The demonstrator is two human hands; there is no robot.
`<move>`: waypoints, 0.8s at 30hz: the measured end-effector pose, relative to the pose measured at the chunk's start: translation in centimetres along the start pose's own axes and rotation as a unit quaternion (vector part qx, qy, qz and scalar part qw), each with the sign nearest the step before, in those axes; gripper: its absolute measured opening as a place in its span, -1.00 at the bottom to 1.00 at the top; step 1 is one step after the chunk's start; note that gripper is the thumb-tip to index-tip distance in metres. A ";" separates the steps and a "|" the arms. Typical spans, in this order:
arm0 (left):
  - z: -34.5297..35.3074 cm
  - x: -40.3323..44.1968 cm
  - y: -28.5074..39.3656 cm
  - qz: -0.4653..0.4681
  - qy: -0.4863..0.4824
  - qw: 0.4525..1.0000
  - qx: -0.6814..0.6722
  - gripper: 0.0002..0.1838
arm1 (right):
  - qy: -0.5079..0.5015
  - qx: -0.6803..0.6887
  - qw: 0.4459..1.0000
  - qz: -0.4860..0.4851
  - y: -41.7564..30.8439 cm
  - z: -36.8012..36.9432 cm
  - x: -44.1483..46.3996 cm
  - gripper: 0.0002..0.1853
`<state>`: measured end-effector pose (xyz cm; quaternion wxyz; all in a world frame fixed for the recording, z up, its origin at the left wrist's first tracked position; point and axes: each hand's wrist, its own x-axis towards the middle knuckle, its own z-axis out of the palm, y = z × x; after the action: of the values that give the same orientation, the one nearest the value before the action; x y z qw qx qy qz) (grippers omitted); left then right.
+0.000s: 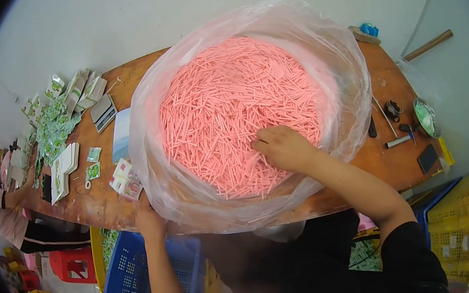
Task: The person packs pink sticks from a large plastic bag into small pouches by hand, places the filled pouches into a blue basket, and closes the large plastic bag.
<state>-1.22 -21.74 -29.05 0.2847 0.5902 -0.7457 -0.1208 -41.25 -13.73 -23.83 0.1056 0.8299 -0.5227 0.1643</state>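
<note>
A large clear plastic bag (pixel 346 56) stands open on the wooden table, full of short thin pink sticks (pixel 229 100). My right hand (pixel 282 147) rests on the sticks at the lower right of the pile, its fingers curled down into them; the fingertips are partly hidden, and what they hold cannot be made out. At the table's front edge, left of the bag, is my left hand (pixel 148 215), its fingers mostly hidden. Just above it lie small printed packets (pixel 125 180).
Green packets (pixel 57 130), a scale (pixel 104 112) and white boxes (pixel 65 170) lie at the left, near a seated person (pixel 6 215). Tools, a phone (pixel 427 158) and a bowl (pixel 425 117) are at the right. Blue (pixel 125 283) and yellow (pixel 453 237) baskets stand below the table.
</note>
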 end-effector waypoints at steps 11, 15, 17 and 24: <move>-2.6 0.4 -1.4 0.033 0.286 0.951 -0.110 -0.94 | 0.162 0.080 0.977 0.113 0.7 -1.2 2.1 -0.76; -5.2 -1.4 3.1 -0.024 0.322 0.847 -0.422 -0.89 | 0.015 0.151 0.955 0.253 1.7 -4.0 4.0 -0.79; -3.6 -2.6 5.3 -0.018 0.273 0.853 -0.445 -0.86 | -0.012 0.173 0.947 0.271 2.3 -4.6 4.9 -0.79; 0.6 -7.4 15.1 -0.126 -0.102 0.778 -0.607 -0.82 | -0.056 0.047 0.995 0.073 6.1 -4.9 3.6 -0.85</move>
<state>-12.74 -10.72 -23.85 0.4888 0.3683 -0.4610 -0.6426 -46.10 -17.69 -17.94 0.0244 0.8018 -0.5782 0.1492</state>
